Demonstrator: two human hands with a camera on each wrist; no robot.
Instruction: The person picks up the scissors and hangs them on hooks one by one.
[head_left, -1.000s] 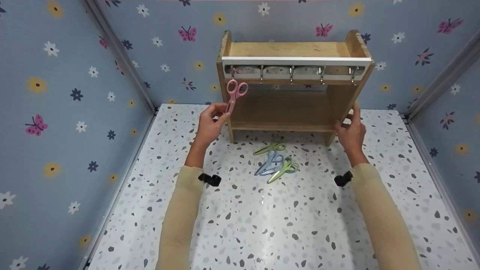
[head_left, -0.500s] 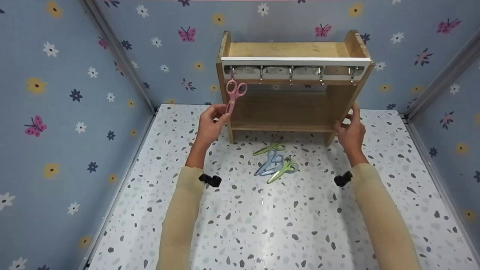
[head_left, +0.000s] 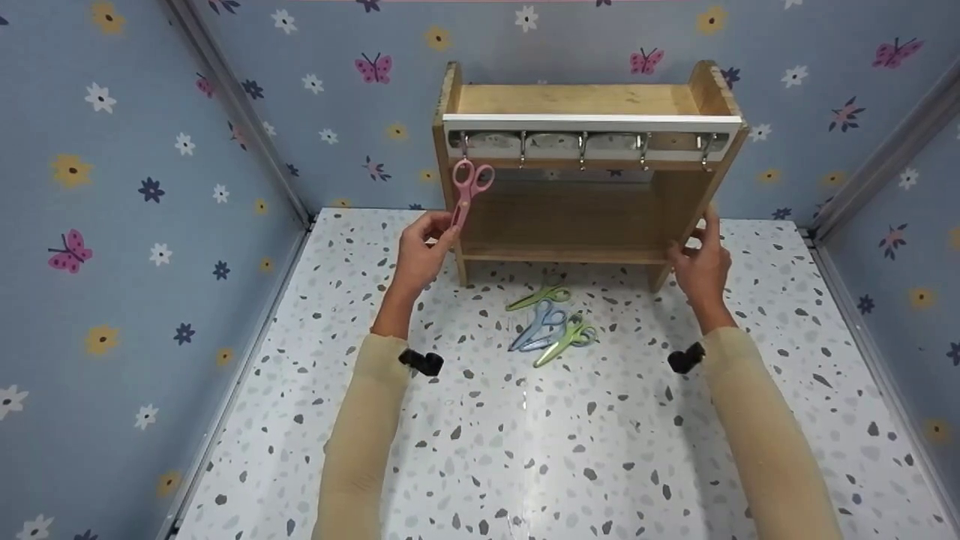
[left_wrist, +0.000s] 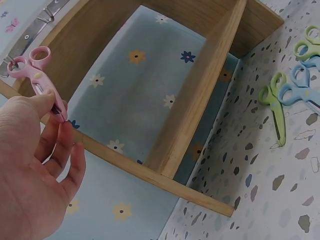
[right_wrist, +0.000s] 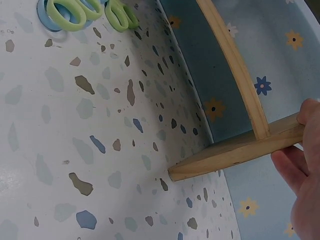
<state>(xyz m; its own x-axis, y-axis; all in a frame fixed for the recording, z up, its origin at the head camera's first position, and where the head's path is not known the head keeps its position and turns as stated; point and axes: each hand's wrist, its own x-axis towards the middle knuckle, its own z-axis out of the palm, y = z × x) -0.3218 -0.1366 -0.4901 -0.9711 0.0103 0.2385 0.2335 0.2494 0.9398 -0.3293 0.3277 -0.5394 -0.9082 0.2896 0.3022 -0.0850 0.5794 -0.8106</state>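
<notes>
My left hand [head_left: 421, 253] pinches pink scissors [head_left: 464, 201] by the blade end, between thumb and fingers. Their handle loops point up at the leftmost hook of the metal hook rail [head_left: 592, 121] on a wooden shelf [head_left: 577, 99]. In the left wrist view one pink loop [left_wrist: 41, 58] stands free, while the other meets the hook; whether the hook passes fully through it I cannot tell. My right hand [head_left: 703, 262] holds the shelf's right side panel [right_wrist: 240, 150] near its lower end, thumb on one face and fingers on the other.
Several loose scissors lie in a cluster on the speckled tabletop before the shelf: green scissors [head_left: 538, 298], blue scissors [head_left: 535, 328] and more green scissors [head_left: 560, 343] overlapping blue ones. Flower-patterned panels [head_left: 112, 285] enclose the left, back and right.
</notes>
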